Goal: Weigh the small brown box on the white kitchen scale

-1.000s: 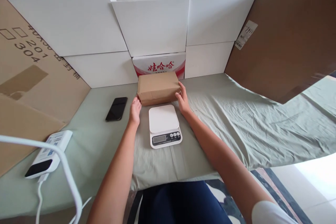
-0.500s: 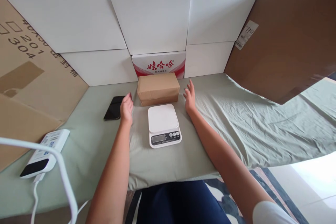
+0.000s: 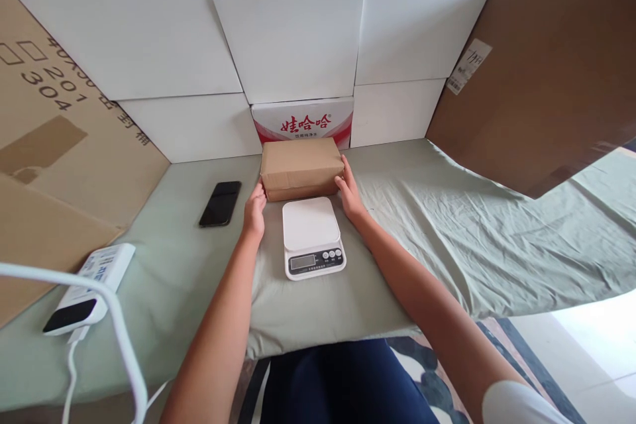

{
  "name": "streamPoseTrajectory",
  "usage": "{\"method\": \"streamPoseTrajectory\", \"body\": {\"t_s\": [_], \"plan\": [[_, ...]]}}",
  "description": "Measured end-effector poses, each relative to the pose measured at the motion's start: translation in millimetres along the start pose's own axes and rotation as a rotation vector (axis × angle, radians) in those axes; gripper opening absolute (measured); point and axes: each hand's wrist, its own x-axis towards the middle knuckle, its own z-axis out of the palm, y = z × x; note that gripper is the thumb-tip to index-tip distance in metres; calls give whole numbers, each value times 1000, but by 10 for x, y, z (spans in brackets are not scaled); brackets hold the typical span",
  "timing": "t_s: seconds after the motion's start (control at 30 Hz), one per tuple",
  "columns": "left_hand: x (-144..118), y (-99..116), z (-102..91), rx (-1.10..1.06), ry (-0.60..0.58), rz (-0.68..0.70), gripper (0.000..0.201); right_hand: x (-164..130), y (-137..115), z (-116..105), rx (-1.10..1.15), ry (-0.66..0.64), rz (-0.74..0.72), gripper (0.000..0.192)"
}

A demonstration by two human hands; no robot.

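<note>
A small brown cardboard box (image 3: 302,167) sits on the green cloth, just behind a white digital kitchen scale (image 3: 313,232). My left hand (image 3: 255,211) is against the box's left side, its fingertips partly hidden at the lower corner. On the opposite side, my right hand (image 3: 350,191) presses the right end with fingers along it and the thumb at the front corner. Between them the two hands grip the box, which rests on the cloth. Nothing lies on the scale's platform, and its display looks blank.
A black phone (image 3: 220,204) lies left of my left hand. Farther left is a white power bank (image 3: 89,288) with a cable (image 3: 116,318). White boxes (image 3: 293,46) line the back, above a red-and-white carton (image 3: 303,120). Large cardboard panels (image 3: 536,73) flank the green cloth (image 3: 497,238).
Both hands have moved inward from either side and closed on the ends of the cardboard box. The box and scale keep their places on the cloth.
</note>
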Motion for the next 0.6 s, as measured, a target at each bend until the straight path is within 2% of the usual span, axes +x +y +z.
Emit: {"method": "streamPoseTrajectory", "body": {"t_s": [0.2, 0.3, 0.4, 0.5, 0.6], "plan": [[-376, 337, -22, -46, 5, 138, 72, -146, -181, 18, -1, 36, -155, 95], [-570, 468, 11, -64, -13, 215, 70, -254, -301, -83, -8, 30, -206, 92], [-802, 487, 25, -55, -50, 223, 66, -499, -347, -289, -51, 49, -231, 88], [-1096, 424, -10, -47, -62, 171, 67, -810, -332, -485, -98, 10, -219, 82], [-1373, 365, -64, -31, -25, 126, 70, -1019, -321, -550, -133, -19, -161, 82]]}}
